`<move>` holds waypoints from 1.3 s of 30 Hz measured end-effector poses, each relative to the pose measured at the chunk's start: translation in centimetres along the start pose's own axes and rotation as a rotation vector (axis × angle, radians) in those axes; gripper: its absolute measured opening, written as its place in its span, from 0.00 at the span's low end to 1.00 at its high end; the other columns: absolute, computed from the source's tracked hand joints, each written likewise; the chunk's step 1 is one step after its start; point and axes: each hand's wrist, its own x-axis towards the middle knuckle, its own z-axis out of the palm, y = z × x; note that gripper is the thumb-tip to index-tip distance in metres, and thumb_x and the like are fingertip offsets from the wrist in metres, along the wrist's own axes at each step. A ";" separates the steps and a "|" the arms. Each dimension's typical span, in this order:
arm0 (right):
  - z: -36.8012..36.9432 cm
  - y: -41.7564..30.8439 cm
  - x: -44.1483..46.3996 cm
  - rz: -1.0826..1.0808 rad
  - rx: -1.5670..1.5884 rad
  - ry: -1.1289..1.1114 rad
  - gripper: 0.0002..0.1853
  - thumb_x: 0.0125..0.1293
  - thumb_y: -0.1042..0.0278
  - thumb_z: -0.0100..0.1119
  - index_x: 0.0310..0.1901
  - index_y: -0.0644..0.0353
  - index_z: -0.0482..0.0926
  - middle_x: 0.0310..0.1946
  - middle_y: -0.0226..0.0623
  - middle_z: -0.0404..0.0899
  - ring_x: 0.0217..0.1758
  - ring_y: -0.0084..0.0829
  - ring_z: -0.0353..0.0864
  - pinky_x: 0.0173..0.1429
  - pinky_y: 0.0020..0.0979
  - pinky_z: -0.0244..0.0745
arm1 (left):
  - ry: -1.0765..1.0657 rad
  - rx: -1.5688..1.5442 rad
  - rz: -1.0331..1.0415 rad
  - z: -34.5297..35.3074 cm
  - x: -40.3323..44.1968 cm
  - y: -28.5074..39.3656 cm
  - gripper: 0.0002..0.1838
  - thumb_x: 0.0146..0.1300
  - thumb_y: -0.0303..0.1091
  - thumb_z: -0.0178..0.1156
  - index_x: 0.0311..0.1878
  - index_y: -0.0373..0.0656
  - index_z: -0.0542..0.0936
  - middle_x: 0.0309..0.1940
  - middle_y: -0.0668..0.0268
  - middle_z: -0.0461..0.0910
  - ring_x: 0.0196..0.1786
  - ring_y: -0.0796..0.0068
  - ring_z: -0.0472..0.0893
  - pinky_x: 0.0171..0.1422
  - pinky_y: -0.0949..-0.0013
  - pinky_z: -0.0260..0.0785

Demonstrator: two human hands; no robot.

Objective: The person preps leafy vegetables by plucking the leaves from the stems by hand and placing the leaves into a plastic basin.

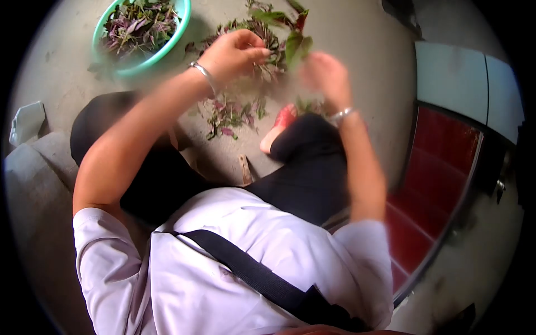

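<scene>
My left hand [237, 53], with a silver bangle at the wrist, is raised over the floor. Its thumb and forefinger are pinched together; what lies between them is too small to make out. Motion smears my right hand [326, 78], so its finger closure is unclear. Close to its fingertips, between the hands, is a leafy stem [297, 47] with large green leaves and some red. Which hand holds it is unclear. Behind the hands lies a heap of purple-green leafy stems [273, 72], partly hidden. Nearer me is a smaller scatter of purple-green leaves [231, 114].
A turquoise basin [181, 28] of purple-green leaves stands at the upper left. My foot in a red shoe [286, 117] is beside the leaves. A pale cabinet [452, 78] and red tiles [441, 162] line the right side. The floor [374, 56] is bare concrete-like.
</scene>
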 end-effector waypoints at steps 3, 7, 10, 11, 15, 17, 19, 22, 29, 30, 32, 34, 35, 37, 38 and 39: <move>-4.1 5.2 2.0 0.170 -0.146 0.154 0.11 0.63 0.68 0.49 0.44 0.64 0.73 0.28 0.35 0.80 0.22 0.19 0.76 0.20 0.18 0.65 | 0.037 0.052 -0.007 -1.0 0.2 -0.5 0.06 0.62 0.33 0.54 0.38 0.42 0.75 0.30 0.71 0.78 0.30 0.86 0.74 0.34 0.81 0.66; -10.3 13.8 1.3 0.452 -0.303 0.281 0.12 0.61 0.69 0.48 0.45 0.64 0.72 0.27 0.36 0.80 0.18 0.20 0.76 0.16 0.19 0.63 | 0.041 0.060 0.047 -3.3 0.7 -0.7 0.08 0.62 0.37 0.54 0.39 0.45 0.76 0.30 0.73 0.78 0.30 0.87 0.72 0.37 0.81 0.66; -13.5 17.9 -1.8 0.632 -0.394 0.371 0.12 0.59 0.71 0.47 0.43 0.65 0.73 0.26 0.38 0.80 0.17 0.24 0.76 0.17 0.24 0.66 | 0.016 0.052 0.105 -3.7 0.7 -0.9 0.09 0.62 0.40 0.54 0.41 0.47 0.76 0.31 0.75 0.79 0.30 0.89 0.72 0.38 0.81 0.65; -14.4 19.1 -2.7 0.679 -0.439 0.394 0.12 0.58 0.71 0.46 0.42 0.66 0.74 0.26 0.39 0.80 0.16 0.26 0.77 0.18 0.26 0.68 | 0.062 0.024 0.020 -2.7 0.1 0.1 0.07 0.62 0.35 0.53 0.37 0.44 0.75 0.27 0.71 0.77 0.28 0.84 0.72 0.35 0.80 0.66; -19.2 28.3 -4.2 0.557 -1.683 -0.336 0.17 0.53 0.65 0.51 0.43 0.63 0.77 0.37 0.45 0.79 0.40 0.42 0.80 0.45 0.37 0.74 | -0.007 0.139 0.039 -2.0 -0.3 -0.4 0.07 0.62 0.37 0.54 0.39 0.46 0.76 0.29 0.73 0.77 0.28 0.85 0.72 0.35 0.81 0.65; -18.3 28.4 -3.8 0.635 -1.487 -0.128 0.16 0.53 0.63 0.52 0.43 0.60 0.78 0.41 0.44 0.78 0.45 0.43 0.77 0.50 0.36 0.72 | -0.083 0.199 0.088 -1.9 -0.3 -1.3 0.08 0.63 0.39 0.53 0.41 0.48 0.76 0.31 0.76 0.78 0.30 0.89 0.71 0.37 0.84 0.64; -16.0 28.3 -1.6 0.525 -1.423 -0.036 0.13 0.53 0.63 0.52 0.39 0.53 0.80 0.41 0.42 0.78 0.45 0.43 0.77 0.51 0.36 0.71 | -0.139 0.253 0.139 -1.0 -0.6 -1.2 0.07 0.63 0.35 0.53 0.41 0.44 0.75 0.31 0.74 0.78 0.32 0.87 0.73 0.37 0.81 0.66; -9.9 23.4 2.0 0.248 -1.108 0.084 0.12 0.52 0.64 0.53 0.38 0.51 0.80 0.37 0.41 0.79 0.42 0.41 0.78 0.49 0.36 0.72 | -0.188 0.551 0.169 0.8 -1.8 -1.4 0.06 0.61 0.30 0.53 0.39 0.40 0.73 0.29 0.70 0.77 0.33 0.82 0.75 0.36 0.77 0.68; 0.2 25.0 12.3 0.046 -0.443 0.156 0.08 0.55 0.68 0.54 0.35 0.55 0.81 0.29 0.34 0.80 0.31 0.26 0.77 0.38 0.26 0.72 | -0.580 1.302 0.212 2.6 -6.1 -3.5 0.13 0.53 0.36 0.57 0.40 0.41 0.73 0.32 0.60 0.77 0.40 0.61 0.75 0.44 0.64 0.67; 1.4 25.4 13.4 0.015 -0.430 0.161 0.08 0.58 0.72 0.52 0.37 0.60 0.79 0.27 0.31 0.79 0.26 0.16 0.75 0.33 0.20 0.71 | -0.659 1.415 0.225 2.5 -6.4 -3.7 0.13 0.53 0.36 0.56 0.40 0.41 0.73 0.32 0.61 0.76 0.41 0.62 0.75 0.45 0.65 0.66; 3.6 22.4 14.1 -0.044 -0.579 0.233 0.08 0.54 0.71 0.55 0.36 0.53 0.80 0.28 0.35 0.78 0.29 0.26 0.77 0.36 0.26 0.72 | -0.728 1.443 0.199 2.0 -6.7 -3.2 0.10 0.55 0.35 0.52 0.39 0.41 0.73 0.31 0.62 0.75 0.40 0.65 0.73 0.44 0.67 0.64; 5.3 21.8 15.3 -0.197 -0.688 0.378 0.09 0.51 0.71 0.56 0.35 0.50 0.81 0.30 0.38 0.76 0.34 0.33 0.77 0.41 0.31 0.72 | -0.695 1.444 0.214 1.6 -7.1 -3.3 0.10 0.56 0.35 0.51 0.39 0.41 0.72 0.30 0.62 0.75 0.39 0.66 0.73 0.44 0.68 0.63; 5.8 21.4 16.0 -0.051 -0.675 0.372 0.09 0.50 0.71 0.57 0.35 0.48 0.80 0.35 0.38 0.74 0.40 0.38 0.75 0.47 0.33 0.71 | -0.689 1.493 0.215 1.4 -7.0 -3.1 0.10 0.54 0.34 0.50 0.39 0.41 0.71 0.30 0.63 0.74 0.39 0.67 0.72 0.43 0.69 0.62; 6.3 22.1 17.5 0.025 -0.832 0.248 0.11 0.54 0.70 0.56 0.40 0.47 0.79 0.44 0.40 0.70 0.43 0.40 0.75 0.48 0.37 0.71 | -0.610 1.493 0.258 1.0 -6.9 -2.8 0.11 0.53 0.33 0.50 0.39 0.40 0.71 0.30 0.64 0.74 0.39 0.68 0.72 0.43 0.70 0.62; 6.6 22.4 18.1 0.062 -0.909 0.186 0.12 0.55 0.70 0.55 0.42 0.47 0.78 0.48 0.41 0.68 0.45 0.42 0.75 0.48 0.39 0.71 | -0.570 1.494 0.281 0.7 -7.0 -2.6 0.11 0.52 0.32 0.51 0.39 0.40 0.71 0.31 0.64 0.74 0.39 0.68 0.72 0.43 0.71 0.62; 7.1 21.0 17.9 0.132 -0.978 0.110 0.12 0.58 0.69 0.53 0.45 0.49 0.77 0.51 0.43 0.64 0.46 0.43 0.74 0.49 0.40 0.71 | -0.542 1.484 0.292 0.5 -7.0 -2.4 0.12 0.50 0.31 0.51 0.39 0.40 0.71 0.31 0.65 0.73 0.39 0.69 0.71 0.43 0.71 0.61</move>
